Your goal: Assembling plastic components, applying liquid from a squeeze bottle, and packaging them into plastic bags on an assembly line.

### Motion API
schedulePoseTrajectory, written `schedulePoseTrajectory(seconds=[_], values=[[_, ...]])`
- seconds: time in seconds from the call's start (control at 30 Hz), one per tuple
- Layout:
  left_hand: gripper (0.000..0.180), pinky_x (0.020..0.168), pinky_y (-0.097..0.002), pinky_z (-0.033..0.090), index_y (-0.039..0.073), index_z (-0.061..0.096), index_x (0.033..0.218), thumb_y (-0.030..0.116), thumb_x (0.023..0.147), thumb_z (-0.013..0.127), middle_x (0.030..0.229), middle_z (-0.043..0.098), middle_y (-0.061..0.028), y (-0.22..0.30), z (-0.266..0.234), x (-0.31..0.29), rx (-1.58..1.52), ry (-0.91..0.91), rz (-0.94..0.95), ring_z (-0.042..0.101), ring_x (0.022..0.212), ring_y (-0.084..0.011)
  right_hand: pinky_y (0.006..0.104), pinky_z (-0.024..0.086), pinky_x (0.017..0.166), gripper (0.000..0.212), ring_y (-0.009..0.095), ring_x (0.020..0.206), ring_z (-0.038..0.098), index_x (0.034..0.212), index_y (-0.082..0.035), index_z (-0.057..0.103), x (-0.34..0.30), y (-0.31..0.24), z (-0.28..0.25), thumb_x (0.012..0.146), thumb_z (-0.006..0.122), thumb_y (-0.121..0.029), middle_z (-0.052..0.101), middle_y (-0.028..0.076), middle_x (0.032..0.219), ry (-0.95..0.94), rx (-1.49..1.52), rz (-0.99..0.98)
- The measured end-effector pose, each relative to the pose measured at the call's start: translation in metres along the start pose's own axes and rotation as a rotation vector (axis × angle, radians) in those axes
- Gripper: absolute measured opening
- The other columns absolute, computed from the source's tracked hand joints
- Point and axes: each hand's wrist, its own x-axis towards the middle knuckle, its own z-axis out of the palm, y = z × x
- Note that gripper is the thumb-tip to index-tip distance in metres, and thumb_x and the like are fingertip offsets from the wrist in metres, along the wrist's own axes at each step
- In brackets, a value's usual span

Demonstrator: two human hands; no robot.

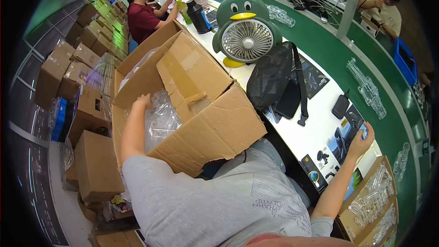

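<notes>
My left arm reaches into a large open cardboard box (215, 130) on my left. Inside, my left hand (144, 102) touches crumpled clear plastic packaging (165, 112); its fingertips are partly hidden, so I cannot tell their grip. My right hand (361, 142) is at the right part of the white table (292, 139), its fingers curled around a small light-blue thing (364, 134) too small to name. Printed picture cards (343, 139) lie under and beside that hand. A black device with a short cable (340, 106) sits just beyond it.
A green penguin-shaped fan (247, 32), a black mesh bag (272, 75) and a dark bottle (199, 17) stand beyond the box. Cartons of clear plastic parts (372, 196) sit at lower right. A green conveyor (338, 50) carries clear pieces. Two people work farther off; stacked boxes (96, 160) line the left.
</notes>
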Motion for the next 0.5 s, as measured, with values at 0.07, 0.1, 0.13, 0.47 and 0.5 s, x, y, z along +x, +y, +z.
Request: schedulePoseTrajectory(seconds=[0.07,0.1,0.13,0.47,0.5], values=[[0.072,0.096,-0.0539,0.037,0.015,0.046,0.128,0.031,0.064,0.075,0.138,0.037,-0.0100,0.003,0.016,-0.003,-0.025,0.071,-0.183,0.037,0.125,-0.0309,0.0337,0.040,0.091,0.023,0.024,0.103,0.053,0.100,-0.004,0.061,-0.001,0.006,-0.004,0.079,0.051,-0.002,0.058,0.009,0.108,0.001,-0.011,0.019],[0.079,0.093,-0.0595,0.037,0.021,0.040,0.132,0.030,0.062,0.076,0.140,0.032,-0.0078,-0.029,0.043,-0.001,-0.014,0.085,-0.170,0.032,0.127,-0.0342,0.0335,0.040,0.090,0.023,0.024,0.103,0.053,0.100,-0.004,0.061,0.002,0.001,0.001,0.079,0.051,-0.002,0.058,0.009,0.109,-0.003,0.013,0.005],[0.087,0.089,-0.0651,0.037,0.027,0.034,0.136,0.028,0.061,0.077,0.141,0.027,-0.0057,-0.047,0.058,0.002,0.002,0.096,-0.140,0.026,0.129,-0.0376,0.0334,0.041,0.090,0.023,0.023,0.102,0.053,0.100,-0.005,0.061,0.002,-0.001,0.004,0.079,0.051,-0.002,0.058,0.009,0.109,-0.005,0.020,-0.004],[0.035,0.069,-0.0590,0.049,0.018,0.056,0.120,0.021,0.089,0.041,0.130,0.038,-0.0112,-0.041,0.056,0.041,0.346,0.082,-0.303,0.051,0.104,-0.0451,0.0345,0.042,0.088,0.020,0.024,0.102,0.053,0.096,-0.003,0.061,0.000,0.009,0.004,0.079,0.049,-0.002,0.058,0.009,0.106,0.017,0.026,0.011],[0.033,0.068,-0.0566,0.049,0.016,0.058,0.117,0.021,0.089,0.041,0.124,0.044,-0.0124,-0.045,0.052,0.039,0.304,0.170,-0.309,0.055,0.099,-0.0441,0.0339,0.042,0.088,0.020,0.024,0.101,0.053,0.096,-0.003,0.061,0.000,0.009,0.005,0.079,0.049,-0.002,0.058,0.009,0.106,0.017,0.049,0.027]])
